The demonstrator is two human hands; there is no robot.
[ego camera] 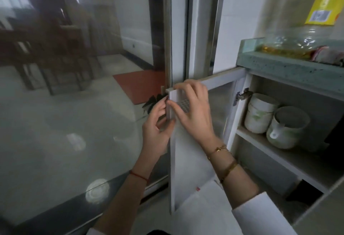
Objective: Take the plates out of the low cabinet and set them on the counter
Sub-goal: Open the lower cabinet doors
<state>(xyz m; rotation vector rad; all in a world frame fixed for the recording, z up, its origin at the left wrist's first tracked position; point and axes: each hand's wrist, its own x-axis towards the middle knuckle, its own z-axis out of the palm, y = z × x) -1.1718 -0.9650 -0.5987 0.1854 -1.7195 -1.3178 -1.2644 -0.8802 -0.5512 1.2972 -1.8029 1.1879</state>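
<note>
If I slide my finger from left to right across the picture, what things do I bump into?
Dark chairs → red mat → left hand → right hand on the cabinet door → hinge → white cups → yellow label.

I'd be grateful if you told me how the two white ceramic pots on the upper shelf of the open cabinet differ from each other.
The left pot stands further back, beside the door hinge; the right pot sits nearer the shelf's front edge. The left pot looks taller and straighter-sided, the right pot squatter and rounder. A white spoon handle leans inside the right pot; none shows in the left pot. Both are white with faint green markings, upright, touching side by side.
</note>
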